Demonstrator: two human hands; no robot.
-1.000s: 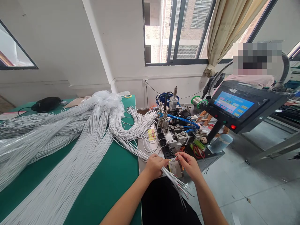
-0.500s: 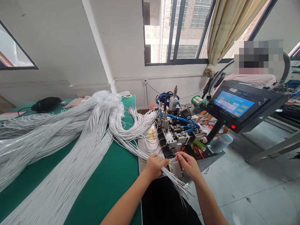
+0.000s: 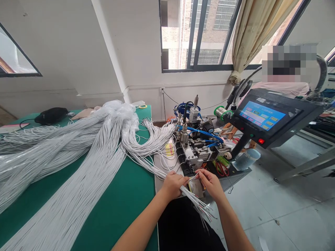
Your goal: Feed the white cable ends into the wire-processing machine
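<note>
My left hand (image 3: pixel 173 185) is closed around a small bunch of white cables (image 3: pixel 196 201), whose loose ends hang out over my lap. One cable reaches from it across to my right hand (image 3: pixel 208 182), where thumb and forefinger pinch its end. Both hands are just in front of a benchtop machine (image 3: pixel 192 150) with metal cylinders and blue air hoses. From my left hand the cables run back to a thick curved bundle (image 3: pixel 154 139) beside the machine. The exact tip between my right fingers is too small to make out.
Long white cable bundles (image 3: pixel 86 174) cover much of the green table (image 3: pixel 138 198) at left, partly in plastic wrap. A control screen (image 3: pixel 262 115) juts out at right, near a solder wire spool (image 3: pixel 222 113) and a clear plastic container (image 3: pixel 247 159). Another person (image 3: pixel 282 88) is behind the screen.
</note>
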